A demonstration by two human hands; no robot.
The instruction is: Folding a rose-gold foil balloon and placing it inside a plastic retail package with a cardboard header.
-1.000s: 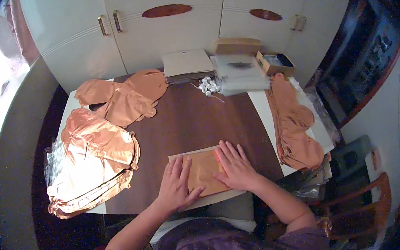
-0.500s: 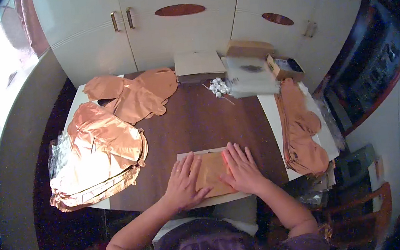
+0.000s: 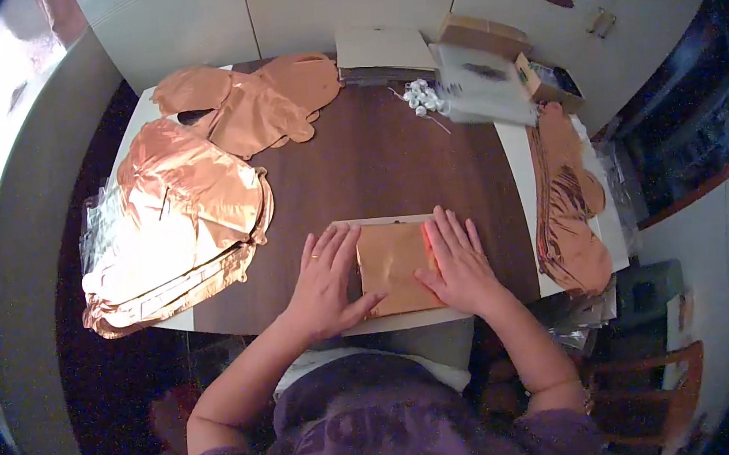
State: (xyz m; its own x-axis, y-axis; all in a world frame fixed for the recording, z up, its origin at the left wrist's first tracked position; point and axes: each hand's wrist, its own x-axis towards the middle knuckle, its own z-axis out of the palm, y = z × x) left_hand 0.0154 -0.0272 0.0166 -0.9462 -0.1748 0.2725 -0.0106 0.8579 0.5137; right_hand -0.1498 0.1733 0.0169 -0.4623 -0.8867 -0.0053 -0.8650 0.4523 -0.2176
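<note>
A copper-coloured foil piece point(image 3: 397, 267), folded into a neat rectangle, lies on a thin pale card point(image 3: 364, 222) at the table's near edge. Flat along its left side is my left hand point(image 3: 332, 277), fingers stretched out and thumb pointing inward, with a ring on one finger. My right hand point(image 3: 460, 264) presses flat on the right side, fingers extended and thumb resting over the foil. Neither hand grips anything. To the left spreads a pile of shiny copper foil balloons point(image 3: 189, 201), uninflated. More flat foil balloons point(image 3: 258, 105) lie behind it.
At the right edge is a stack of flat copper foil balloons point(image 3: 567, 206). Along the back sit a pale stack of card point(image 3: 386, 52), clear plastic bags point(image 3: 482, 82), a small open box point(image 3: 549, 79) and a bunch of white ribbon point(image 3: 422, 95). White cabinets point(image 3: 359, 1) stand behind the table.
The view has tilted downward, so the table appears higher. My left hand has slid outward to the left, uncovering more of the folded foil; my right hand stays on its right side.
</note>
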